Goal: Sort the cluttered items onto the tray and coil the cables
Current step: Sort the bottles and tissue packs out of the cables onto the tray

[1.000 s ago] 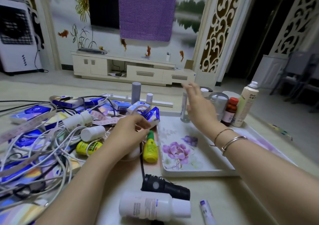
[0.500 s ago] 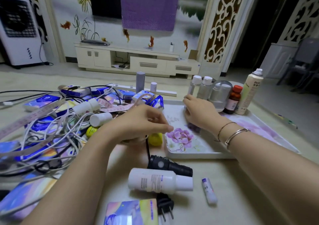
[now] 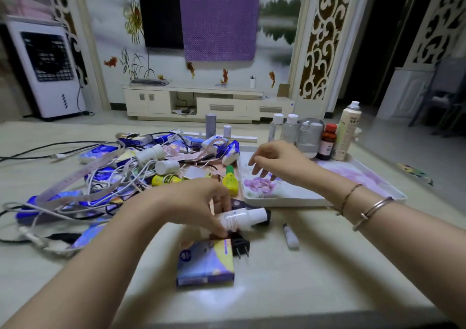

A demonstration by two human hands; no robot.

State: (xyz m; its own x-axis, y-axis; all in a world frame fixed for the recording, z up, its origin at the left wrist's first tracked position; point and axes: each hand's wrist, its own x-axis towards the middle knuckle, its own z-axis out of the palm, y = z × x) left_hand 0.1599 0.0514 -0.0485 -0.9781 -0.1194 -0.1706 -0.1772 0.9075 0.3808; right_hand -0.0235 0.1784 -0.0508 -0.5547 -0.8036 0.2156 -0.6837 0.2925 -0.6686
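Gripping the white bottle (image 3: 240, 219) that lies on its side at the worktop's (image 3: 315, 265) six o'clock, the left hand (image 3: 199, 206) curls its fingers round the body; the sorting step looks underway. Next it likely needs lifting toward two o'clock onto the tray (image 3: 285, 197), standing beside the upright bottles (image 3: 310, 137). The right hand (image 3: 274, 158) hovers over the tray, fingers relaxed, grasping nothing. A black plug (image 3: 240, 246) and blue box (image 3: 205, 263) crowd the bottle; tangled cables (image 3: 100, 185) at nine o'clock remain uncoiled.
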